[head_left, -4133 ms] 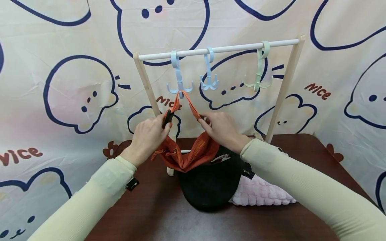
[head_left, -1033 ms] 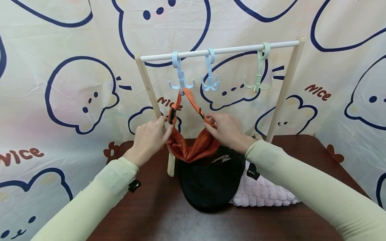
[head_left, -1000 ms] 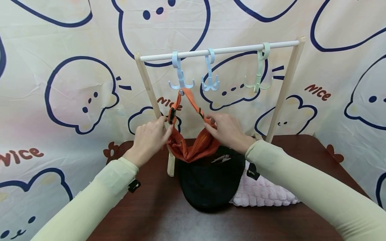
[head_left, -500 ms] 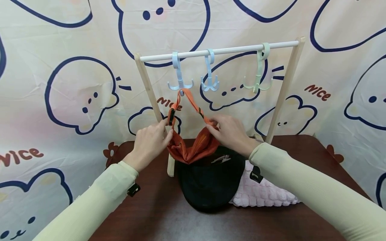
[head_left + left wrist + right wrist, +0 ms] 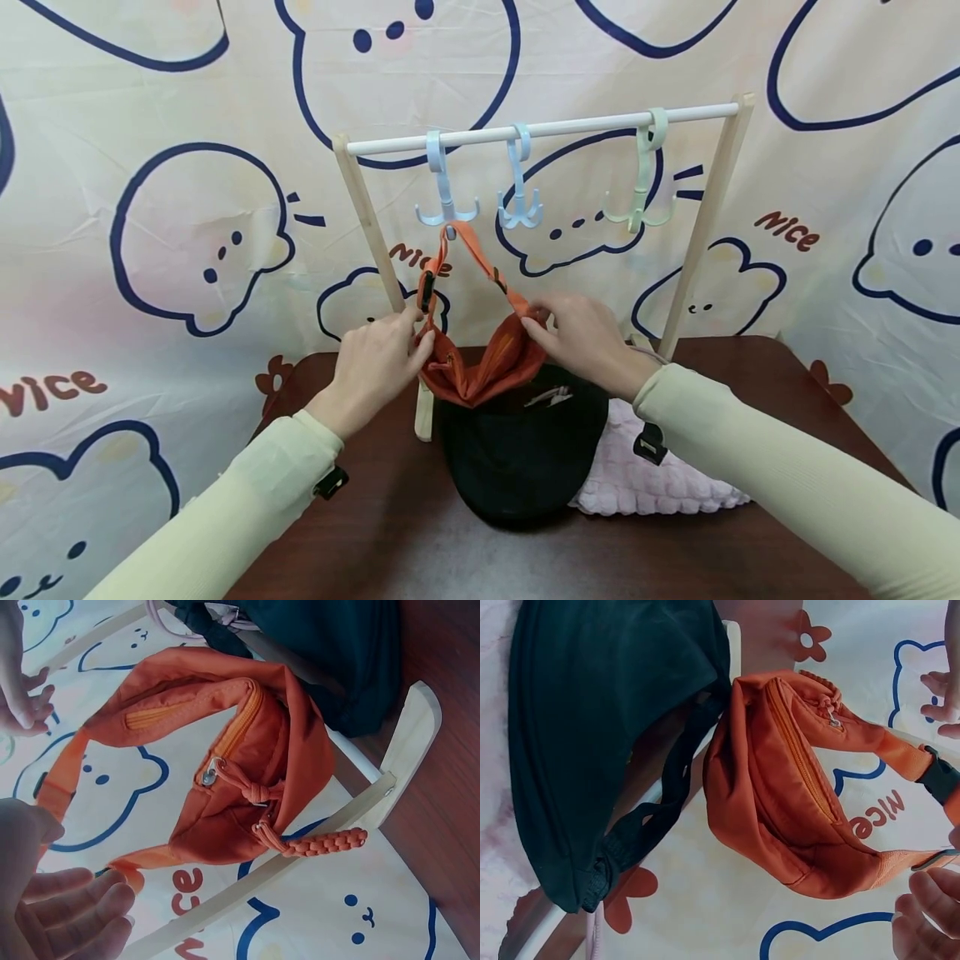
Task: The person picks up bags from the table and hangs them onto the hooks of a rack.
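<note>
An orange waist bag (image 5: 483, 367) hangs by its strap (image 5: 471, 243) from the left light-blue hook (image 5: 446, 200). Its zip and braided pull (image 5: 326, 844) show in the left wrist view, and a black buckle (image 5: 939, 776) in the right wrist view. My left hand (image 5: 375, 362) is beside the bag's left end, fingers loosely bent near the strap. At the bag's right end is my right hand (image 5: 581, 337), its fingers relaxed and, in the left wrist view, apart from the bag. Neither hand grips it.
A white rod (image 5: 570, 127) on wooden posts also carries a second blue hook (image 5: 519, 187) and a green hook (image 5: 642, 183). Below the orange bag, a black bag (image 5: 525, 467) lies on the dark brown table (image 5: 360, 533), with a pink puffy item (image 5: 652, 479) to its right.
Both hands first held the strap near the hook. They have since let go and moved slightly down and apart, while the bag hangs from the hook almost still.
</note>
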Demonstrator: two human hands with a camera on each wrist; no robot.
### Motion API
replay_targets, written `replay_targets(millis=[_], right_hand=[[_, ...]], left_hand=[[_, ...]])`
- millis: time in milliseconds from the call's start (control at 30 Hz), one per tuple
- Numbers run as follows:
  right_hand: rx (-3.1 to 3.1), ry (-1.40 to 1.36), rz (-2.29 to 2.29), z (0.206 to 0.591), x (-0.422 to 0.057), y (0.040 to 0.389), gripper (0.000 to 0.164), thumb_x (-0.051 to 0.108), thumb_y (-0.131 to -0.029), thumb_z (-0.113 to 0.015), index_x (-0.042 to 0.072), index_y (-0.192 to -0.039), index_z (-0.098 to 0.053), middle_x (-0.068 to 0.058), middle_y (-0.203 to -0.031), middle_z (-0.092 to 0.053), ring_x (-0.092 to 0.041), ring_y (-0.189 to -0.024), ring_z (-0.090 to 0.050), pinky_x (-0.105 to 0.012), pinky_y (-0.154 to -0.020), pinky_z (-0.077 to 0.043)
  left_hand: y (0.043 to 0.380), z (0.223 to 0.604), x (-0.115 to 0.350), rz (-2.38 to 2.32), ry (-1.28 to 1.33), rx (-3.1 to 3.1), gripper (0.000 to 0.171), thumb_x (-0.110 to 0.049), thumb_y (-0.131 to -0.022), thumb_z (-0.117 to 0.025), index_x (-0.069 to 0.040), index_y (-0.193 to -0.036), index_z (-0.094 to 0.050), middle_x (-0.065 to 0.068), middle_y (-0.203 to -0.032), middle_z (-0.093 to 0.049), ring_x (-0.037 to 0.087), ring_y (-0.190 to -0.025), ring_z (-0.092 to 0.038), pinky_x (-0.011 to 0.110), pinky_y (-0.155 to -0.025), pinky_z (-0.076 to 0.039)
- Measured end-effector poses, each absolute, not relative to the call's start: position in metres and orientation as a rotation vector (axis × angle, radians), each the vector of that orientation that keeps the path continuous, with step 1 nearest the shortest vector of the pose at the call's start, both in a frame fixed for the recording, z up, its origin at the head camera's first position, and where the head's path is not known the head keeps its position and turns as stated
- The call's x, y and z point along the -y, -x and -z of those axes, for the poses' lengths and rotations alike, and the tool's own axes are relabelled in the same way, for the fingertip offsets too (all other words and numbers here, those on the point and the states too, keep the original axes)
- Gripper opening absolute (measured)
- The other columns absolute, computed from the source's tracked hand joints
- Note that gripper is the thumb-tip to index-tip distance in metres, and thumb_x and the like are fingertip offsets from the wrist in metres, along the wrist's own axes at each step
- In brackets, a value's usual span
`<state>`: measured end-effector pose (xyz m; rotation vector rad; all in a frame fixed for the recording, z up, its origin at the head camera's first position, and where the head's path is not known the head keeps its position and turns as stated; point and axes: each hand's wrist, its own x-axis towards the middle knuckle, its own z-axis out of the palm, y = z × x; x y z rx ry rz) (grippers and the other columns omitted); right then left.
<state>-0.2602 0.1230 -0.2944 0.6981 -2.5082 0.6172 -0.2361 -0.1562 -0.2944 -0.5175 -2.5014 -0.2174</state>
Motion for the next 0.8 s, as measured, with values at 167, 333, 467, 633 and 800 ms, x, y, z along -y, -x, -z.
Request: replay_targets(millis=[167, 333, 467, 633, 800], right_hand=[[2.510, -0.713, -0.605, 0.296, -0.128, 0.256, 0.018, 0.030, -0.098, -0.066, 0.015, -0.103, -0.074, -0.002, -0.091, -0.072, -0.014, -0.070, -0.060, -0.028, -0.059, -0.047], [2.525, -0.718, -0.584, 0.298, -0.132, 0.251, 0.020, 0.030, -0.097, -0.066, 0.013, -0.106, -0.074, -0.004, -0.092, -0.073, -0.014, -0.069, -0.062, -0.028, -0.058, -0.049], [2.526, -0.724, -0.555, 0.302, -0.135, 0.249, 0.021, 0.030, -0.097, -0.066, 0.011, -0.106, -0.074, -0.004, -0.092, -0.075, -0.016, -0.074, -0.067, -0.031, -0.060, -0.052], [2.501, -0.743, -0.518, 0.306, -0.140, 0.246, 0.019, 0.029, -0.097, -0.067, 0.012, -0.103, -0.073, -0.002, -0.086, -0.072, -0.014, -0.071, -0.065, -0.031, -0.059, -0.051], [2.500, -0.751, -0.510, 0.308, -0.144, 0.242, 0.020, 0.031, -0.097, -0.067, 0.012, -0.102, -0.073, 0.000, -0.080, -0.068, -0.012, -0.065, -0.057, -0.027, -0.054, -0.044]], left_hand=[[0.233, 0.295, 0.155, 0.226, 0.523, 2.496, 0.028, -0.028, -0.097, -0.065, -0.006, -0.114, -0.069, 0.004, -0.065, -0.062, 0.016, -0.047, -0.049, 0.028, -0.040, -0.036], [0.230, 0.296, 0.153, 0.228, 0.526, 2.500, 0.028, -0.028, -0.097, -0.066, -0.005, -0.112, -0.069, 0.004, -0.066, -0.063, 0.016, -0.047, -0.050, 0.028, -0.040, -0.038], [0.229, 0.296, 0.152, 0.221, 0.539, 2.494, 0.028, -0.028, -0.096, -0.066, -0.005, -0.113, -0.068, 0.004, -0.066, -0.064, 0.016, -0.047, -0.051, 0.028, -0.040, -0.039], [0.226, 0.296, 0.151, 0.199, 0.551, 2.492, 0.029, -0.028, -0.096, -0.066, -0.006, -0.115, -0.068, 0.003, -0.063, -0.061, 0.016, -0.046, -0.050, 0.027, -0.040, -0.038], [0.224, 0.300, 0.150, 0.175, 0.560, 2.499, 0.027, -0.030, -0.096, -0.067, -0.006, -0.110, -0.068, 0.003, -0.061, -0.060, 0.017, -0.046, -0.050, 0.027, -0.040, -0.036]])
